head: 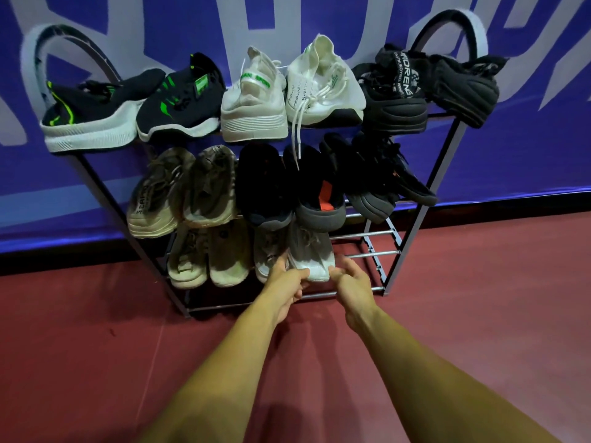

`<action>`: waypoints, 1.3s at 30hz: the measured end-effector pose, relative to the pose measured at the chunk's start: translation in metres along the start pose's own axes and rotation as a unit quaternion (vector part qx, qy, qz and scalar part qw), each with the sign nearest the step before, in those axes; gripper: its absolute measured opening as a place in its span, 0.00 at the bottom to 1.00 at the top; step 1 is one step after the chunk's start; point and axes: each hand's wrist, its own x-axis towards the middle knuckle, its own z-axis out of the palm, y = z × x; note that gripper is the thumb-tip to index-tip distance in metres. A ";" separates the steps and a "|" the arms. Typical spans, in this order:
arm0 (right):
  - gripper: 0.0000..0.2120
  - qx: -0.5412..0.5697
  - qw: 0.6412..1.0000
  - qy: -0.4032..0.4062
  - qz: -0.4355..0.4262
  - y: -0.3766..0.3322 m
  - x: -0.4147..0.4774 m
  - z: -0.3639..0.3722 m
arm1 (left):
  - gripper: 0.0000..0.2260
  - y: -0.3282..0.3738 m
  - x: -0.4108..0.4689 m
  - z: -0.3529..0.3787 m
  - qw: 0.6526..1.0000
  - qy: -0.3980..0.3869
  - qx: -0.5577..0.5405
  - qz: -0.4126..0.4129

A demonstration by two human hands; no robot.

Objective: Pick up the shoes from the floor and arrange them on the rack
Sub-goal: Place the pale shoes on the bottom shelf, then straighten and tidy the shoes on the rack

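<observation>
White shoe point(311, 255) on rack point(379, 233), held by left hand point(285, 290), right hand point(352, 283)

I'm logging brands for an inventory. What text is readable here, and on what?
"HOREN" (partial): strap of the black shoe, top row; the small print beside it is unreadable.
"CAPO" (partial): beige shoe, middle row.
Green letters on the white shoe: blurred.
Big letters on the wall banner: cropped, unreadable.
</observation>
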 end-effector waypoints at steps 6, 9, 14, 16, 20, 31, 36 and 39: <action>0.20 -0.009 0.998 0.056 -0.024 -0.002 0.009 0.008 | 0.33 0.010 0.011 0.005 0.999 0.004 -0.023 -0.021; 0.18 -0.024 0.994 0.099 -0.028 0.004 0.014 0.012 | 0.31 0.011 0.013 0.009 1.000 0.007 -0.008 -0.025; 0.20 -0.027 0.994 0.103 -0.005 0.012 0.015 0.016 | 0.24 0.008 0.014 0.012 0.999 0.025 0.037 -0.018; 0.21 -0.041 0.995 0.090 0.009 0.013 0.016 0.014 | 0.28 0.007 0.011 0.011 0.998 0.031 0.042 -0.018; 0.18 -0.082 0.994 0.066 0.031 0.009 0.015 0.014 | 0.31 0.010 0.010 0.007 0.997 0.039 0.054 -0.026; 0.20 -0.321 0.947 0.002 -0.011 -0.025 -0.035 0.010 | 0.17 0.023 -0.037 -0.021 0.984 0.052 0.168 -0.001; 0.18 -0.375 0.921 -0.051 -0.090 -0.063 -0.066 0.027 | 0.16 0.051 -0.072 -0.036 0.972 0.053 0.227 0.041; 0.19 -0.429 0.891 -0.081 -0.125 -0.086 -0.085 0.036 | 0.17 0.069 -0.094 -0.050 0.958 0.053 0.277 0.060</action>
